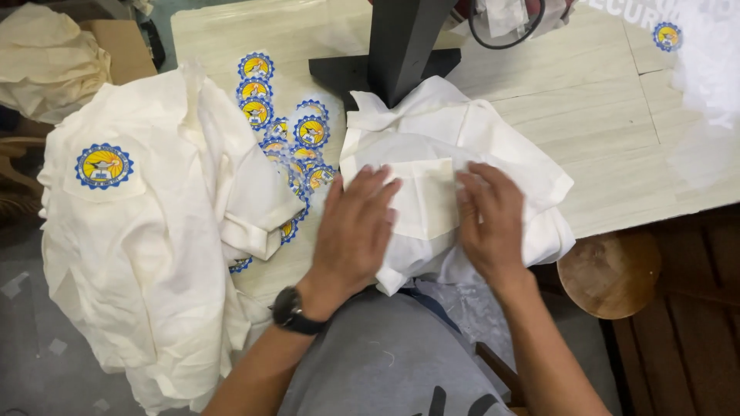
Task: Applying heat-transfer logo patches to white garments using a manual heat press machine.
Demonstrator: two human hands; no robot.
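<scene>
Pale wooden surface (617, 131) fills the upper frame. Pile of cream shirts (146, 231) at left, one bearing a round badge. White shirt (455, 146) lies at centre, below a black stand (401, 46). Loose badges (297, 146) between. Left hand (356, 231) and right hand (491, 219) press flat on the white shirt's pocket, fingers spread, grip open, clasping nothing.

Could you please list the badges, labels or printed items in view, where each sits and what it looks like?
Loose emblem patches: heaped on the table left of the hands; round, blue scalloped edge, yellow centre.
Sewn-on patch: on the pocket of the cream shirt at left; same round blue and yellow design.
Single patch: top right on white fabric; round, blue and yellow.
</scene>
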